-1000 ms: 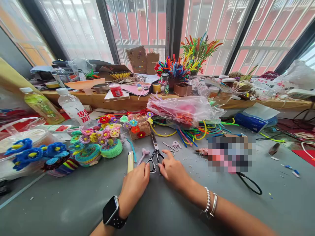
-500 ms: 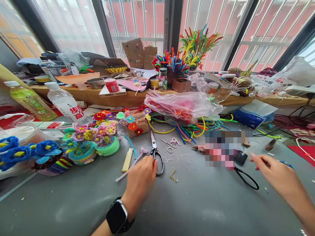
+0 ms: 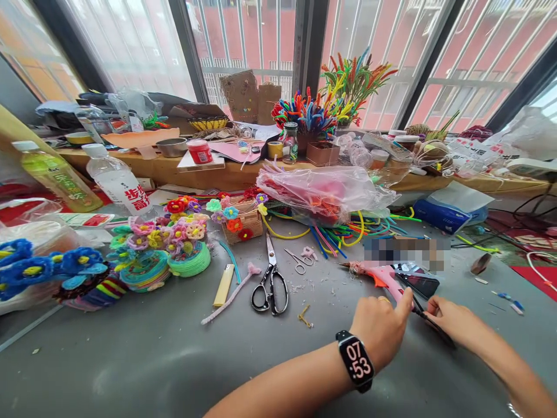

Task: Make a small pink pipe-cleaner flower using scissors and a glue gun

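Note:
A pink hot glue gun (image 3: 383,273) with an orange trigger lies on the grey table, its nozzle pointing left. My left hand (image 3: 379,325), wearing a black smartwatch (image 3: 355,361), is closed at the end of its handle; the fingertips are partly hidden. Just to the right, my right hand (image 3: 450,318) pinches the glue gun's black cord (image 3: 435,329). Large black-handled scissors (image 3: 270,278) lie left of my hands, blades away from me. Beside them rest a pale pink pipe-cleaner stem (image 3: 232,296) and a yellow lighter (image 3: 223,285).
Pipe-cleaner flower pots (image 3: 189,258) stand at the left, near two bottles (image 3: 119,180). Small scissors (image 3: 300,261) and a twisted tan piece (image 3: 305,316) lie mid-table. Behind are a plastic bag (image 3: 326,188) and loose pipe cleaners (image 3: 361,229). A dark phone-like object (image 3: 420,281) lies by the glue gun.
My left hand has left the large scissors and moved right to the glue gun's handle. My right hand has moved left onto the cord.

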`<state>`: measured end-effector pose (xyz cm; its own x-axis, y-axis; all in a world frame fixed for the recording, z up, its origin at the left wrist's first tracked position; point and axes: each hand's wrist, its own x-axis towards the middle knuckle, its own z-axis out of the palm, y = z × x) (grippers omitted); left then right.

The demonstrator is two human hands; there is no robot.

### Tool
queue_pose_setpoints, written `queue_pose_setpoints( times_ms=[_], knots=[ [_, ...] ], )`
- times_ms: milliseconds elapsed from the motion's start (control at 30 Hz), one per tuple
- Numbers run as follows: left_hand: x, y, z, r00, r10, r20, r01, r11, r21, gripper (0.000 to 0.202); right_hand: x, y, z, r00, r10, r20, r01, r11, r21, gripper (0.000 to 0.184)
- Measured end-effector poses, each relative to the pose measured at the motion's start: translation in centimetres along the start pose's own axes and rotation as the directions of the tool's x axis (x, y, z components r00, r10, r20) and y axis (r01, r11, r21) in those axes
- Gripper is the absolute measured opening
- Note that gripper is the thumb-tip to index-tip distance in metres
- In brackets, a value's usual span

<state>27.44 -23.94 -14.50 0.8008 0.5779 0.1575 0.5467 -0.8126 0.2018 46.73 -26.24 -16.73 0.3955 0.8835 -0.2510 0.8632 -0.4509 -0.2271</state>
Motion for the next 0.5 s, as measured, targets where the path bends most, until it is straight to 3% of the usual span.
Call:
queue_pose_setpoints(
  times_ms=[200,367,500],
  knots=[
    [1.7,0.2,1.5,0.997,-0.061,0.051,0.062,0.998,-0.025,0.037,-0.3,0.4,0.6,0.999,0.009,-0.05,-0.015,0.993,-0.118,0.02],
    [1.4,0.1,2.3,0.997,-0.053,0.064,0.055,0.998,-0.024,0.038,-1.6,2.3,-0.5,0.987,0.152,-0.052,-0.153,0.988,-0.014,0.023],
    [1.6,0.3,2.7,0.997,-0.058,0.054,0.059,0.998,-0.022,0.04,-2.2,4.6,-1.5,0.945,0.325,-0.025,-0.324,0.946,0.029,0.032]
  ],
)
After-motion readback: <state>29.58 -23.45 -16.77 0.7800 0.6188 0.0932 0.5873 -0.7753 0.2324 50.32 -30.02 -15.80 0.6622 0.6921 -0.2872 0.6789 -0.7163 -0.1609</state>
